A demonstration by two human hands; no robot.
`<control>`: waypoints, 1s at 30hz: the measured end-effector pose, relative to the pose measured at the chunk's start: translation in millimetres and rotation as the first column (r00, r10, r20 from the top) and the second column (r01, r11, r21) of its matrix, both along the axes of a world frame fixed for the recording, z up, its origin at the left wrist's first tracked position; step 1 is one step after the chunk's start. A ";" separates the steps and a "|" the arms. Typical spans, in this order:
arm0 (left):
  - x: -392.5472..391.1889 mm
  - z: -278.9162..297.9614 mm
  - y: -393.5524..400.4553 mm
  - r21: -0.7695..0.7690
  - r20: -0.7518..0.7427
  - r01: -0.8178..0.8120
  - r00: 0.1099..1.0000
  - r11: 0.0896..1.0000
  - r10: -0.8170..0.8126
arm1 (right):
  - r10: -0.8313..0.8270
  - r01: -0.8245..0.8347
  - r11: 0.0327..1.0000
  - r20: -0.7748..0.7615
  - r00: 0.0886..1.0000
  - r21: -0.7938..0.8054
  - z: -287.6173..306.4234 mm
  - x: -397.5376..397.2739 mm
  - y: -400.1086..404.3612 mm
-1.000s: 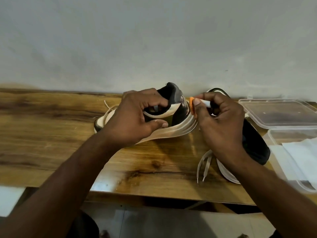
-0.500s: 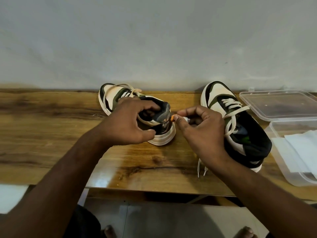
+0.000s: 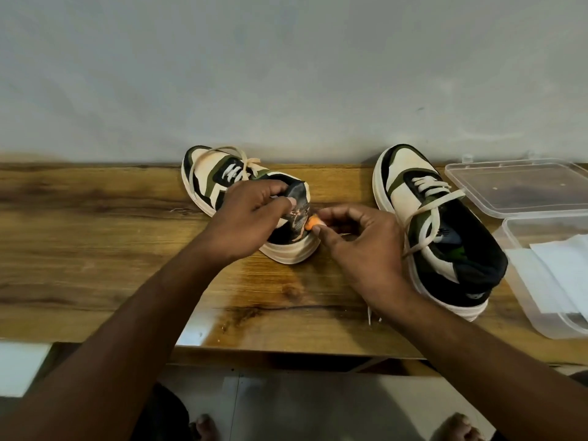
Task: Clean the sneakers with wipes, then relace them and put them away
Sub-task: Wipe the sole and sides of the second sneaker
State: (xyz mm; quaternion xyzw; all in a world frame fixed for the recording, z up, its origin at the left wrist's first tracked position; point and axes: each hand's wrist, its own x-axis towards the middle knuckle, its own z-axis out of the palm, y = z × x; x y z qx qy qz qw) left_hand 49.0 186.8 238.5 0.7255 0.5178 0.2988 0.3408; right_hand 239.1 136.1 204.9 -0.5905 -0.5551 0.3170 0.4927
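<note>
Two cream, green and black sneakers stand on the wooden table (image 3: pixel 95 249). The left sneaker (image 3: pixel 206 173) sits upright, toe toward the wall, its lace looped over the toe. My left hand (image 3: pixel 251 218) grips its heel collar. My right hand (image 3: pixel 359 246) pinches a small orange-tipped object (image 3: pixel 311 223) against the back of that heel; the rest of the object is hidden in my fingers. The right sneaker (image 3: pixel 445 243) stands to the right, laced, with loose lace ends trailing toward the table's front edge.
A clear plastic lid (image 3: pixel 521 189) lies at the far right by the wall. In front of it sits a clear plastic box (image 3: pixel 541 326) holding white wipes (image 3: pixel 560 275). The table's front edge runs just below my forearms, with floor beneath.
The left sneaker went from tipped on its side to upright on its sole, toe toward the wall. My right hand followed down with the orange-tipped object to the heel. The view also shifted downward.
</note>
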 end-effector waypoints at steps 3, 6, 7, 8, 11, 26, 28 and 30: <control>-2.4 0.1 3.8 -0.079 0.043 -0.005 0.999 0.997 0.008 | -0.011 0.011 0.999 -0.008 1.000 0.040 -2.0 -3.1 0.7; -3.0 0.7 6.7 -0.156 0.088 0.010 0.996 0.988 0.004 | -0.035 0.044 0.997 -0.123 0.992 0.067 -0.5 -3.8 6.4; -3.7 0.1 7.5 -0.171 0.107 0.015 0.994 0.985 0.003 | -0.037 0.049 0.995 -0.134 0.990 0.088 -0.9 -4.7 7.9; -4.7 -1.3 8.4 -0.175 0.127 0.021 0.992 0.984 0.001 | -0.035 0.049 0.992 -0.121 0.992 0.117 -2.7 -6.6 8.3; -8.0 -3.5 9.1 -0.174 0.176 0.026 0.984 0.984 0.005 | 0.016 -0.025 0.966 0.037 0.999 0.256 -12.1 -13.0 0.6; -7.5 -13.6 15.6 -0.170 0.185 0.028 0.983 0.985 0.004 | 0.039 -0.167 0.897 0.303 0.952 0.409 -27.2 -15.5 -8.0; -8.1 -13.5 15.2 -0.172 0.179 0.026 0.984 0.985 0.006 | 0.082 -0.233 0.877 0.347 0.934 0.419 -27.5 -12.9 -7.7; -8.6 -12.8 15.0 -0.174 0.178 0.024 0.984 0.984 0.007 | 0.064 -0.211 0.888 0.345 0.937 0.409 -26.9 -8.9 -2.0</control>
